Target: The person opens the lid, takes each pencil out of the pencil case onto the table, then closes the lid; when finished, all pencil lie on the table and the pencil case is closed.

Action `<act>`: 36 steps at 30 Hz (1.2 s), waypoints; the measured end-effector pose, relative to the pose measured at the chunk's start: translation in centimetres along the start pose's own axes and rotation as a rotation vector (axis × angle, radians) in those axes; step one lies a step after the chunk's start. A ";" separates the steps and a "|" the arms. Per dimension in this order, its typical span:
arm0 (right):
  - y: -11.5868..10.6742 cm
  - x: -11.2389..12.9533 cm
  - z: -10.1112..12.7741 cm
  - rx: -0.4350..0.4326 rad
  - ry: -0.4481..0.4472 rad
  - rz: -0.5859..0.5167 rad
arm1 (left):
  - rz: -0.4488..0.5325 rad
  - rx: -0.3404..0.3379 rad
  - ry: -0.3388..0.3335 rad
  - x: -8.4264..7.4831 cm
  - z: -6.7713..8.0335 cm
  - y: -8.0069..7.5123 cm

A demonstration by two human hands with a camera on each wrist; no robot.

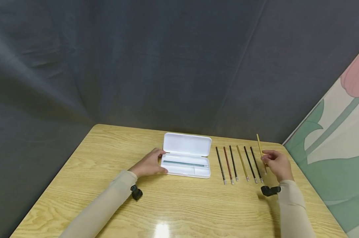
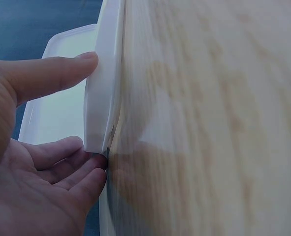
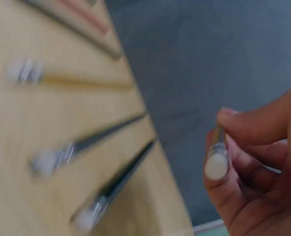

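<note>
My left hand (image 1: 149, 164) grips the left end of an open white pencil case (image 1: 186, 145). In the left wrist view, the thumb (image 2: 69, 73) presses on the case's front wall (image 2: 103, 83) while the fingers curl at its end. A teal pencil (image 1: 182, 163) lies in the case's long compartment, eraser to the right. Out to the right, my right hand (image 1: 279, 165) pinches a yellow pencil (image 1: 259, 143), its tip pointing away from me. From the right wrist view, that pencil's white eraser (image 3: 216, 166) faces the camera, between thumb and fingers.
Between the case and my right hand, several pencils lie side by side, among them a red one (image 1: 227, 162), another yellow one (image 1: 242, 162) and a black one (image 1: 251, 162). A dark curtain (image 1: 179, 66) hangs behind the wooden table (image 1: 182, 205). A flower-patterned panel (image 1: 340, 165) stands at right.
</note>
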State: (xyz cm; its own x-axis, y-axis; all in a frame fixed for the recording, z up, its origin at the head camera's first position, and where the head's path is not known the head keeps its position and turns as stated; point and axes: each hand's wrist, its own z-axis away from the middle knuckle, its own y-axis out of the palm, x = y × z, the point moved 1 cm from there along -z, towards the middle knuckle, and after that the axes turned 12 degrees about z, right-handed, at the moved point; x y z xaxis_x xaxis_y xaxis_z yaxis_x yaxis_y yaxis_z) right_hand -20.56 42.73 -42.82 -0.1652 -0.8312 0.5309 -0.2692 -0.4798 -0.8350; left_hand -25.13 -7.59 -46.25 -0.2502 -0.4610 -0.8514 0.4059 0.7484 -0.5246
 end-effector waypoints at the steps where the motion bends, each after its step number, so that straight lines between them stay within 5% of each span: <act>1: 0.1 -0.5 0.0 0.006 0.006 0.063 | -0.001 0.000 0.000 0.0 0.0 0.0; 8: 1.3 -2.7 -0.1 0.015 -0.030 0.313 | -0.001 -0.001 0.005 0.1 0.0 0.0; 18: 2.2 -3.5 -0.1 0.107 -0.029 0.383 | 0.013 0.005 0.015 0.0 0.1 0.0; 26: 2.2 -3.5 -0.2 0.101 -0.037 0.412 | 0.011 0.007 0.003 0.0 0.0 0.0; 32: 1.3 -1.1 0.0 -0.025 -0.061 0.320 | 0.009 -0.004 -0.001 0.1 0.0 0.0; 36: 0.1 3.3 0.2 -0.094 -0.105 0.061 | 0.020 -0.007 -0.002 -0.1 0.0 -0.1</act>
State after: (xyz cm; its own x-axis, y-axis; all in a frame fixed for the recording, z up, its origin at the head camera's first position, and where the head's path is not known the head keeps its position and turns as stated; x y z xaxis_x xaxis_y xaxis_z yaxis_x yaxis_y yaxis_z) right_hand -20.92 39.82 -41.20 -0.0849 -0.8851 0.4575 -0.3502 -0.4034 -0.8454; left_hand -25.10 -7.60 -46.11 -0.2403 -0.4472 -0.8616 0.4050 0.7604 -0.5077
